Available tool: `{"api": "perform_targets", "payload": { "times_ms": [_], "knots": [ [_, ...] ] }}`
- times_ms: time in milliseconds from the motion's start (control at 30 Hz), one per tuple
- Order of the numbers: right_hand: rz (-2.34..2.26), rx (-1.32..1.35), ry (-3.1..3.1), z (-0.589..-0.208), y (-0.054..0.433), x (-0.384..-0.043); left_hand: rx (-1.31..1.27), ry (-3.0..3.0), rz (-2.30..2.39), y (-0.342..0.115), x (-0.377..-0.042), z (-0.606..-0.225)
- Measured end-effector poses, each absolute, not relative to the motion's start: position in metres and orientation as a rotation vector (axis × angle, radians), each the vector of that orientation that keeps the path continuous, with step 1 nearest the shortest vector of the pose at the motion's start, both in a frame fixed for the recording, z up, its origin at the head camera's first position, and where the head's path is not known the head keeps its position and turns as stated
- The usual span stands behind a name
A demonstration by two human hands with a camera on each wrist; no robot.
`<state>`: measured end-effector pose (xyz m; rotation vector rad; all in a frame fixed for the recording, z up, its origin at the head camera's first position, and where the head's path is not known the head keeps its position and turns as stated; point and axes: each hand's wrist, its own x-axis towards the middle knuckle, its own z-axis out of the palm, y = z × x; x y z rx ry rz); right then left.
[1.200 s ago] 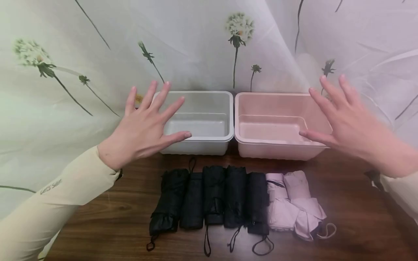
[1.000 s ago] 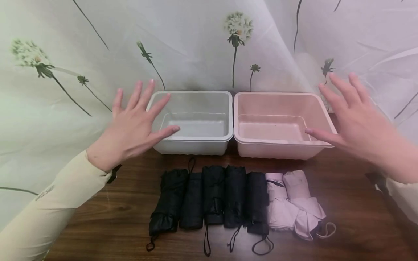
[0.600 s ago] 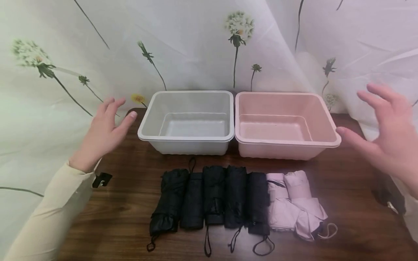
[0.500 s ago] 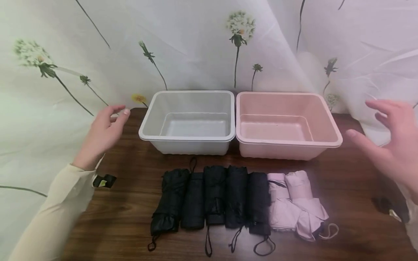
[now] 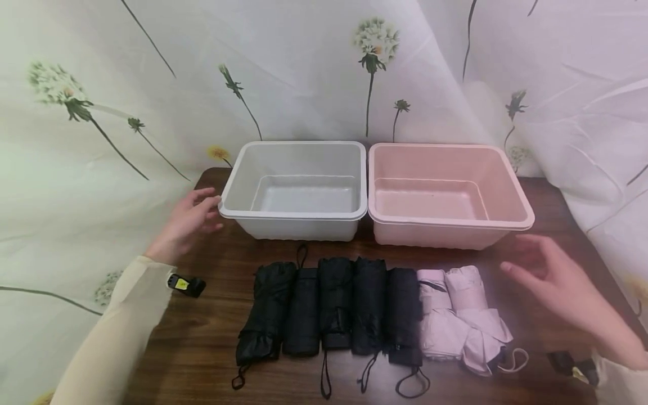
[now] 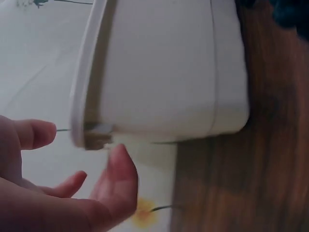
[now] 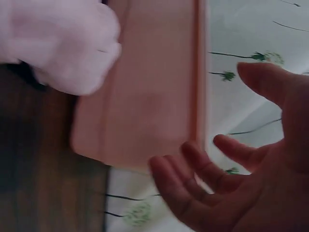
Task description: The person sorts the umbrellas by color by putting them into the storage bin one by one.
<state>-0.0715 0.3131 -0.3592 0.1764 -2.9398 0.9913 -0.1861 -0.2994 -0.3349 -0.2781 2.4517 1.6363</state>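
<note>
My left hand (image 5: 188, 224) is beside the front left corner of the light grey plastic bin (image 5: 293, 228). In the left wrist view, its thumb and bent fingers stand on both sides of the bin's rim corner (image 6: 79, 116), with gaps showing. My right hand (image 5: 559, 278) hovers over the table, in front of the pink plastic bin's (image 5: 430, 233) right end, fingers loosely bent and holding nothing. Nearest to it lie two pale pink folded umbrellas (image 5: 468, 295). Left of them, several black folded umbrellas (image 5: 334, 304) lie side by side in a row.
Both bins stand side by side at the back of the dark wooden table (image 5: 202, 349), with nothing inside. A white cloth with dandelion prints (image 5: 304, 67) hangs close behind them. Wrist straps (image 5: 597, 368) of the umbrellas reach toward the front edge.
Both hands have come down from spread-finger poses above the bins. The left went outward, then in to the grey bin's corner; the right lowered in front of the pink bin. Bins and umbrellas stay put.
</note>
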Motion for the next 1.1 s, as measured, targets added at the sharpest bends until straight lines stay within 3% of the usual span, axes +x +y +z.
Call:
{"api": "perform_targets", "payload": {
  "times_ms": [267, 1100],
  "knots": [
    [0.907, 0.199, -3.108, -0.401, 0.3, -0.061, -0.32, 2.314, 1.762, -0.294, -0.187, -0.345],
    [0.956, 0.212, -3.227, -0.429, 0.257, -0.051, -0.252, 2.139, 2.025, -0.294, -0.184, -0.355]
  ]
}}
